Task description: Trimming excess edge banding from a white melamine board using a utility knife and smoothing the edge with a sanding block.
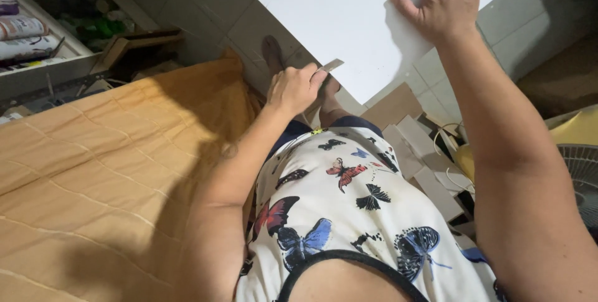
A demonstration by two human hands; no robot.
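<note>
A large white board (349, 21) lies across the grey tiled floor ahead of me. My right hand (445, 0) presses flat on its right part, palm down, fingers spread. My left hand (294, 88) is closed around a small flat grey strip (332, 64), which sticks out past my fingers at the board's near edge. My bare foot (272, 52) shows just beside that edge. I wear a white butterfly-print top (349, 215).
An orange quilted bed cover (106, 171) fills the left. Cardboard pieces (411, 134) and a white cord (445, 143) lie on the floor to the right, near a fan (582, 177). A shelf (37, 34) with packages stands at upper left.
</note>
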